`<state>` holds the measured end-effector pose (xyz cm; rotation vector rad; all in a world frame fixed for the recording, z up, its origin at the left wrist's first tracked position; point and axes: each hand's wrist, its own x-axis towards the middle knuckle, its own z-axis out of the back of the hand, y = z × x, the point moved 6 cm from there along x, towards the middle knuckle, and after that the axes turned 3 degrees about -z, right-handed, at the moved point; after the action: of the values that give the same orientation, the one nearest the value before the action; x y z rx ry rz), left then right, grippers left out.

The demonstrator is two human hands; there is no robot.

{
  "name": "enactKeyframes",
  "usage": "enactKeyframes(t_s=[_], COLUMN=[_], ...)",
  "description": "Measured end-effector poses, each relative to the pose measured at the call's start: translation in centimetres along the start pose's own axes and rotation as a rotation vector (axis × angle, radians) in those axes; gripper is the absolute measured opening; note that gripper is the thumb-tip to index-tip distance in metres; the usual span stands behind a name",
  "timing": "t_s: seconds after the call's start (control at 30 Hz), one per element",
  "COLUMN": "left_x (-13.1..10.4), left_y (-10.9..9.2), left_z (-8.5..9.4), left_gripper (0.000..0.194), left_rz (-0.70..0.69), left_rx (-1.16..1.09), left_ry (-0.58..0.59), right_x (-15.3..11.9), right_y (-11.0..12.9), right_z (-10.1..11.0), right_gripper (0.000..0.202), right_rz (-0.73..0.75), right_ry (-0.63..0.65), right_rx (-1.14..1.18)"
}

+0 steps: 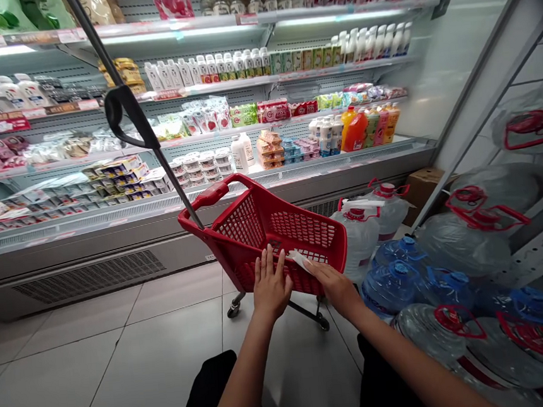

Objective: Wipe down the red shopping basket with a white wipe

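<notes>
A small red plastic shopping cart [302, 223] on black casters stands before me, its basket walls pierced with rows of holes. My left hand [271, 282] lies with fingers stretched out against the near side of the basket, holding nothing. In my right hand [333, 283] is a crumpled white wipe [300, 259], pinched at the near rim toward the cart's right end. The wipe is partly hidden by my fingers. A long grey pole with a black grip [126, 118] rises from the handle end of the cart and leans to the upper left.
Behind the cart runs a refrigerated display [89, 245] with shelves of yogurts, bottles and cartons. Large water jugs [397, 281] with blue or red caps crowd the floor on the right, close to the cart. A cardboard box [425, 190] sits behind them. The floor [171, 358] is pale tile.
</notes>
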<state>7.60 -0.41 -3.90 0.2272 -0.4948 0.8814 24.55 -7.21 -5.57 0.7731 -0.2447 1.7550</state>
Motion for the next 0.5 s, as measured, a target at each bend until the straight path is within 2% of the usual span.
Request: enactKeyframes(t_s=[0.1,0.17,0.37,0.5], left_x=[0.1,0.2,0.4,-0.4], left_y=[0.5,1.0,2.5,1.9], left_z=[0.2,0.2,0.2,0.5], left_gripper=[0.084,0.083,0.069,0.063], left_rz=[0.0,0.004,0.08,0.039], left_rx=[-0.039,-0.047,0.009,0.043], left_ry=[-0.013,-0.016,0.02,0.037], right_x=[-2.3,-3.3,-4.3,-4.6], right_y=[-0.9,-0.7,2.9,4.5], right_z=[1.6,2.2,1.7,1.6], right_gripper=[0.086,0.087,0.082,0.073], right_rz=[-0.038,-0.033,0.08,0.219], right_ry=[-0.016,-0.015,0.027,0.035], right_rx=[-0.015,-0.023,-0.004,0.032])
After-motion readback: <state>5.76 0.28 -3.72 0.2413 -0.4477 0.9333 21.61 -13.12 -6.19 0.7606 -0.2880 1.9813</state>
